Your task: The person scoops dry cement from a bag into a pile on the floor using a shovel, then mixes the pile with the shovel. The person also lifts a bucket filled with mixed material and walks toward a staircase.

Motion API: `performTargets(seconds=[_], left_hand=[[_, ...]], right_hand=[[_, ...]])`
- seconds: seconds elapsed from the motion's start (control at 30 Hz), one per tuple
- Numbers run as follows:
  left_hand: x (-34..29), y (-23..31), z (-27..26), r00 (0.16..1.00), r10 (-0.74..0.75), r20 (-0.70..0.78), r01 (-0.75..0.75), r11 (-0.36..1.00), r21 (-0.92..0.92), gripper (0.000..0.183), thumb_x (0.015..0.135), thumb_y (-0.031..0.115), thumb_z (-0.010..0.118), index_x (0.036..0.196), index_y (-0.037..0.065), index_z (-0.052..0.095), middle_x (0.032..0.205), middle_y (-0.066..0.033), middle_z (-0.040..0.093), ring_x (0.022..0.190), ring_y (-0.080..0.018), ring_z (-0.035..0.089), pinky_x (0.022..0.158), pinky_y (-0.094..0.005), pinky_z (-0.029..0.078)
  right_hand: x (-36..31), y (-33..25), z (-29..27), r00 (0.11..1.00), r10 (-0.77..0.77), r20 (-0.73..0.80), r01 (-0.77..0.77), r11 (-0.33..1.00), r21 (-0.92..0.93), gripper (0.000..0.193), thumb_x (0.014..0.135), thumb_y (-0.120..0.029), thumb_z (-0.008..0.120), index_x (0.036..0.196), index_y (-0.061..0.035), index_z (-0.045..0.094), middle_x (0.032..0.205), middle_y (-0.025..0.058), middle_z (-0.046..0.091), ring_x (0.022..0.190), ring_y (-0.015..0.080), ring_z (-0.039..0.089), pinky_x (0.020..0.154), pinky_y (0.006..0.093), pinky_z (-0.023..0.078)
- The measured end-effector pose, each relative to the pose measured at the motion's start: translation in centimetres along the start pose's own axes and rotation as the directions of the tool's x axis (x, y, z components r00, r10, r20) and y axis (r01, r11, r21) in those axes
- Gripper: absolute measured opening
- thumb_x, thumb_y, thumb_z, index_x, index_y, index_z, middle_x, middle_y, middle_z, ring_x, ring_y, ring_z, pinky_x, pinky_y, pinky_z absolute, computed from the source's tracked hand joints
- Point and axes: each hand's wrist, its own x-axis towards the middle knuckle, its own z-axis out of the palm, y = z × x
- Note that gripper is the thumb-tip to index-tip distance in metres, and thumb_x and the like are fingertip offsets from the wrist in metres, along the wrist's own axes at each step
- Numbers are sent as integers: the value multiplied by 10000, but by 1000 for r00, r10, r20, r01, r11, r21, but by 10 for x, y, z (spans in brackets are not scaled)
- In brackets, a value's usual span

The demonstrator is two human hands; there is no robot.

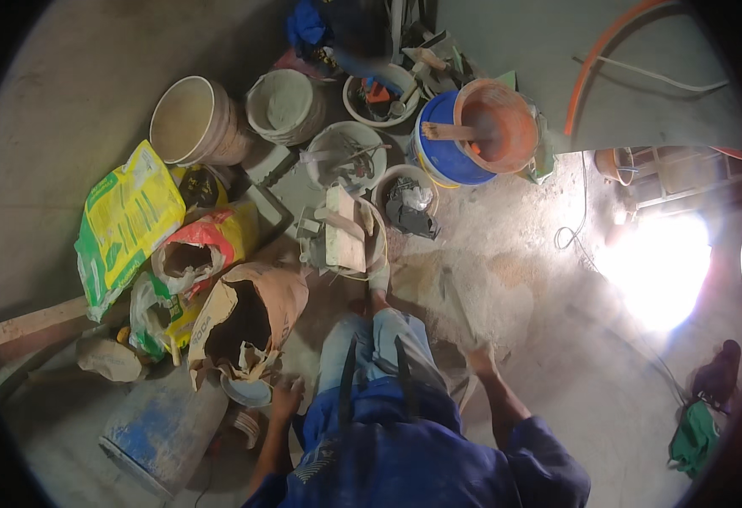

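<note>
At the right side of the torn brown paper bag (282, 292), my left hand (286, 396) is closed at the edge of a shallow grey bowl (248, 391). The bowl sits just below the bag's ragged mouth and is partly covered by it. Out to the right of my legs, my right hand (479, 360) grips a long, thin, pale stick-like tool (457, 306). Its far end points away from me over a damp-looking patch of floor (498, 292). Motion blurs the tool, so its exact kind does not show.
Yellow-green sacks (138, 216) and a red-yellow sack (234, 233) stand at the left. Ahead are several buckets, one with wood blocks (345, 241), and an orange tub (506, 127) on a blue lid (451, 161). A blue drum (163, 432) lies lower left. A bright lamp (659, 267) glares right.
</note>
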Motion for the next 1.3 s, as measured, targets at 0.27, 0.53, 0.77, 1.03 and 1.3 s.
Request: performTargets(seconds=[0.27,0.53,0.77,1.03,1.3], left_hand=[[220,224,-13,838,542,67,-467,775,-427,252,957,289,545,923,53,629,805,-4,589,677,-110,516,652,-274,441],[551,244,59,728,666,161,-526,392,755,289,939,269,515,936,18,658,912,-173,671,791,-295,649,728,-422,517],[614,216,112,981,162,104,-192,839,509,391,966,350,519,957,-28,618,871,-177,654,738,-293,660,624,-445,543],[598,272,103,995,-69,73,64,995,73,265,857,254,628,726,31,569,682,-83,548,547,-211,508,506,-357,401],[487,335,49,988,45,146,17,916,-401,183,860,206,603,747,70,555,651,-35,504,467,-128,369,454,-299,317]], right_hand=[[-108,40,30,883,439,167,-460,881,114,305,789,-248,753,867,26,646,620,76,608,508,160,604,457,334,489],[-139,33,62,697,655,291,-686,727,6,367,770,-267,758,954,36,663,697,79,636,577,153,608,506,332,493],[-165,61,95,677,669,307,-729,667,154,367,771,-255,748,1010,12,671,776,76,651,670,122,601,582,304,470],[-144,47,95,686,641,345,-728,601,332,256,796,-223,737,890,-17,618,677,2,559,588,104,516,523,288,422],[-121,4,63,715,603,353,-697,575,429,199,817,-181,706,863,-41,574,640,12,527,502,118,516,457,300,439]])
